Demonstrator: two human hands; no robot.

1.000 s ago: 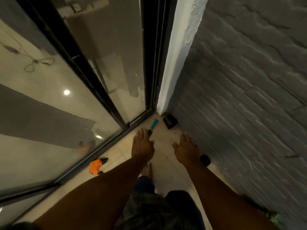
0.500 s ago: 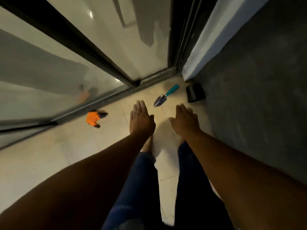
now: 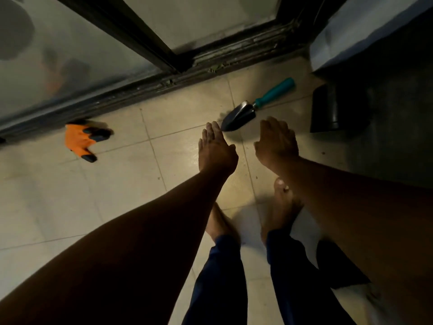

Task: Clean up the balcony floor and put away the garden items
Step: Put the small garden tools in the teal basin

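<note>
Below me on the tiled floor (image 3: 131, 191) lies the trowel (image 3: 241, 114), its grey blade pointing toward me and its teal handle angled away toward the door track (image 3: 210, 66). Both my arms reach down at it. My left hand (image 3: 216, 153) hangs palm down with fingers straight and together, holding nothing, its fingertips just short of the blade's tip. My right hand (image 3: 276, 143) hovers just on my side of the blade, fingers loosely bent and empty. Right of the trowel, a black pot (image 3: 337, 111) lies on its side against the wall. Well left of the trowel, near the track, lies an orange glove (image 3: 82, 140) with dark fingertips. My bare feet stand on the tiles, nearer me than the trowel.
</note>
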